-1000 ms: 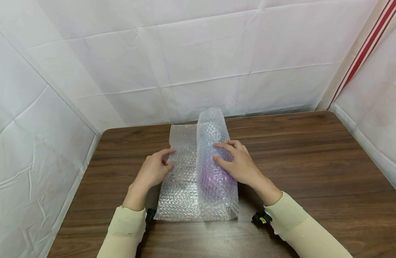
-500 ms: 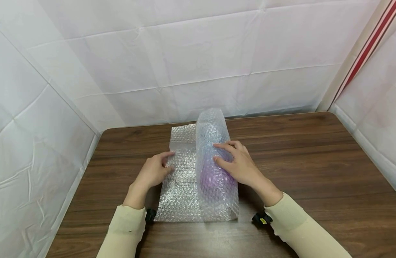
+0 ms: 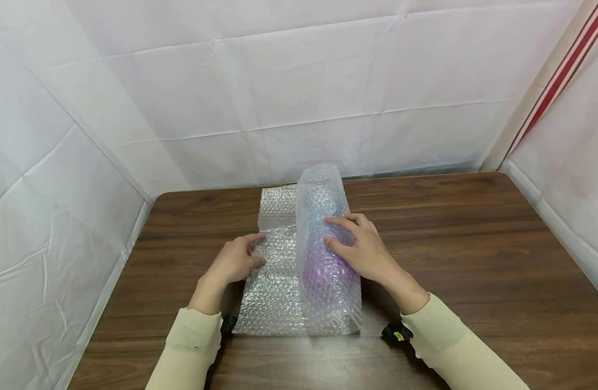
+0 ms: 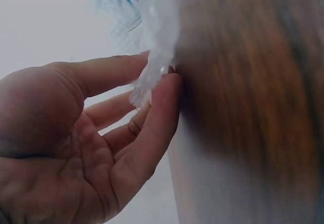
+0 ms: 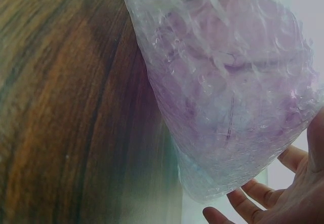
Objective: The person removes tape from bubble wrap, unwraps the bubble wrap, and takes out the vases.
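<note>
Clear plastic bubble wrap (image 3: 274, 295) lies flat between the left hand (image 3: 233, 260) and the right hand (image 3: 362, 249), its rolled part under the right one.
Inside the roll, a blue-and-purple object (image 3: 324, 270) shows through, its outline blurred by the bubbles; the right hand rests on this roll, thumb and fingers spread apart in a loose arch, touching it without gripping, while the left hand pinches the wrap's left edge between thumb and forefinger, its other fingers loosely bent. Under both hands is the dark brown wood-grain worktop (image 3: 455, 233); cream sleeves (image 3: 192, 338) end behind the wrists, with a small black device (image 3: 395, 332) below the right wrist. Beyond the hands hangs creased white sheeting (image 3: 299, 81), and a red stripe (image 3: 554, 95) runs down it, far off past the right hand.
</note>
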Available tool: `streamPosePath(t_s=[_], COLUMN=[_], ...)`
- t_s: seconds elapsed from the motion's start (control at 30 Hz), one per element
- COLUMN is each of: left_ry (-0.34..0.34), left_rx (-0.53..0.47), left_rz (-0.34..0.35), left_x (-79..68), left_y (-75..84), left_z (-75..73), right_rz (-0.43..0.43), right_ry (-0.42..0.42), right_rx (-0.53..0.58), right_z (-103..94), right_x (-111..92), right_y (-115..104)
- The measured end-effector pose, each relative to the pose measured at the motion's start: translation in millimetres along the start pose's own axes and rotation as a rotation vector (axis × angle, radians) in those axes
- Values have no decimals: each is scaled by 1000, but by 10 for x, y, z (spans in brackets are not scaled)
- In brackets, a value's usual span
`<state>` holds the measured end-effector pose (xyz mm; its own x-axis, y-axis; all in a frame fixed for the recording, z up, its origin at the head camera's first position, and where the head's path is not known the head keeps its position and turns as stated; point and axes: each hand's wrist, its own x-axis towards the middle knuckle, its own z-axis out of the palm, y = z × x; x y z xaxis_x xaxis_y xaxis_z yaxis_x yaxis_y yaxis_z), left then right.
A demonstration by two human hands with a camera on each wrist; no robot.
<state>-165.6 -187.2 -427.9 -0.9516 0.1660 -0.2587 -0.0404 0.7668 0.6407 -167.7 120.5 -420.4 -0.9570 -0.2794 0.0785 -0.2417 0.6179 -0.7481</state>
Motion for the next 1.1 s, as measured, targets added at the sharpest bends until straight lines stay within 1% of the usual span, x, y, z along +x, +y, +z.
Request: streamPosePath(t_s=[0.23,0.43,0.7,1.1], left_ry=[1,0,12,-5], left_rx=[20,15,17,-9], left_rz=[-9,-12,-7,-12], left_x=[6,14,24,65], left_y=[-4,-17,-17,-50], left_z=[11,17,11,12], right_rz=[7,0,-8,-6], right_ry=[-5,-7,-6,-19], right_rx=[5,5,-14,-64], right_z=[10,15,5,-3], right_x=[-2,-7,6,-10], right_y=[0,-3,-21,-60])
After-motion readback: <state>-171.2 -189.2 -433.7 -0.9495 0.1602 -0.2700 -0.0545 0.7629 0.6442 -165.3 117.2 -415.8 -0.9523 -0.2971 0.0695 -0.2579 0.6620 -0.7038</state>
